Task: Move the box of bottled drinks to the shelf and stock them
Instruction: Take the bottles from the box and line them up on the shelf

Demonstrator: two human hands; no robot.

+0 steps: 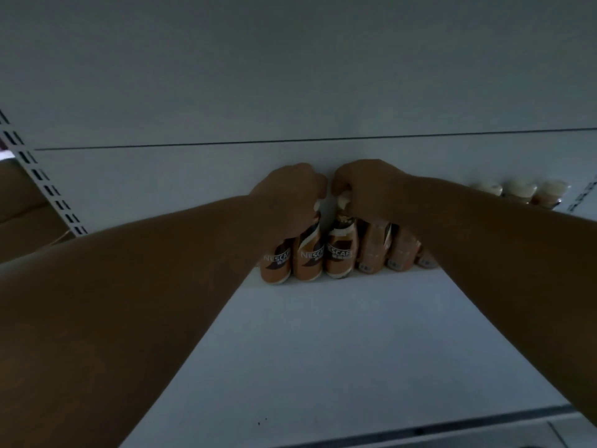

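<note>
At the back of the white shelf (323, 334), against its rear wall, stands a row of Nescafé bottles (339, 253). The left hand (287, 195) closes over the cap of one bottle (308, 257); beside it, the right hand (368, 185) grips the next bottle (340, 250) by its top. More bottles (520, 190) stand far right.

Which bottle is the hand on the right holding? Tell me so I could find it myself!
Look at the white shelf and find the row of brown coffee bottles against its back wall. The right hand grips the cap of the third bottle from the left. It's the last one whose label faces you; the bottles to its right are turned away.
</note>
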